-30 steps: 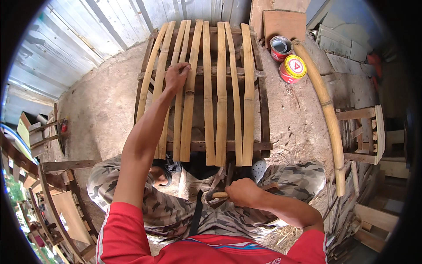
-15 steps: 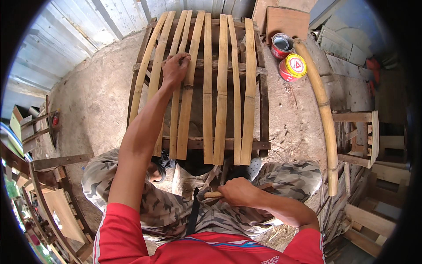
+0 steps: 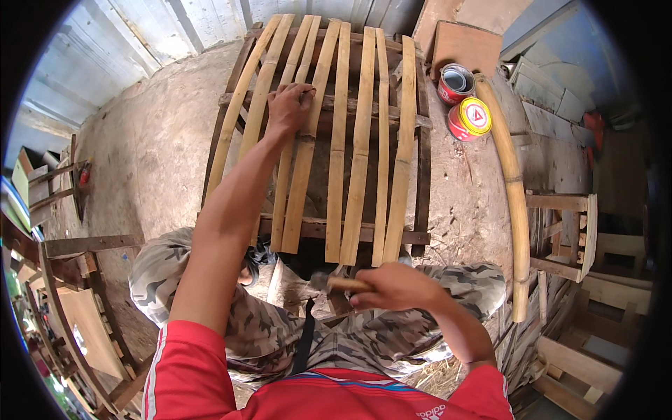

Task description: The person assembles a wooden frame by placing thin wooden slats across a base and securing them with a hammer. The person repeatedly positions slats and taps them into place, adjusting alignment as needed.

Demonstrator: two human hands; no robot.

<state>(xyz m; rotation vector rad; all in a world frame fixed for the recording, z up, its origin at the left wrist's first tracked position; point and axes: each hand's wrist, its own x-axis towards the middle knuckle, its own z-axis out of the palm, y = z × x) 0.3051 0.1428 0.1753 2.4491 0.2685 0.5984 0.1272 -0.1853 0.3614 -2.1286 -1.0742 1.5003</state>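
Several split bamboo slats lie side by side across a dark wooden frame in front of me. My left hand reaches over them, its fingers curled together above the middle crossbar, against the slats left of centre. Whatever the fingertips may hold there is too small to make out. In front of my lap, my right hand is closed round the wooden handle of a hammer. The hammer's blurred head points left, just nearer to me than the slats' near ends.
To the frame's right stand an opened paint can and a yellow-lidded can. A long bamboo pole lies beyond them. Wooden frames stand at the right, and more wooden pieces at the left. A metal sheet wall rises behind.
My right hand has brought the hammer up and forward, toward the slats' near ends. My left hand stays at the same part of the slats. The whole view has turned slightly.
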